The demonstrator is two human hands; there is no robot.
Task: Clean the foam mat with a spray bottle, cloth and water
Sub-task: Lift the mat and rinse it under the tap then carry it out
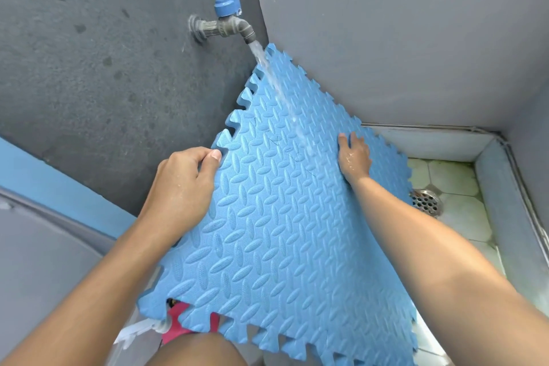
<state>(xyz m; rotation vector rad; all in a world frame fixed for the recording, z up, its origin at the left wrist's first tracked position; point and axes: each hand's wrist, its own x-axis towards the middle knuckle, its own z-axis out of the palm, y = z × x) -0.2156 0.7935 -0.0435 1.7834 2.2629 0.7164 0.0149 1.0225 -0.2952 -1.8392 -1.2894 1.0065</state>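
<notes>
A blue foam mat (276, 232) with a raised oval pattern and jigsaw edges is held tilted under a wall tap (228, 21) with a blue lever. Water runs from the spout down the mat's upper middle. My left hand (181, 184) grips the mat's left edge, thumb on top at a notch. Wet and with fingers spread, my right hand (353, 157) lies flat on the mat's face beside the stream. A pink and white object (175, 321), partly hidden under the mat's lower edge, shows near my knee; I cannot tell what it is.
Dark grey walls meet in a corner behind the tap. At the right, a tiled wash basin floor (457, 184) has a round metal drain (426, 202) and a raised grey curb (502, 208). A blue band runs along the wall at the left.
</notes>
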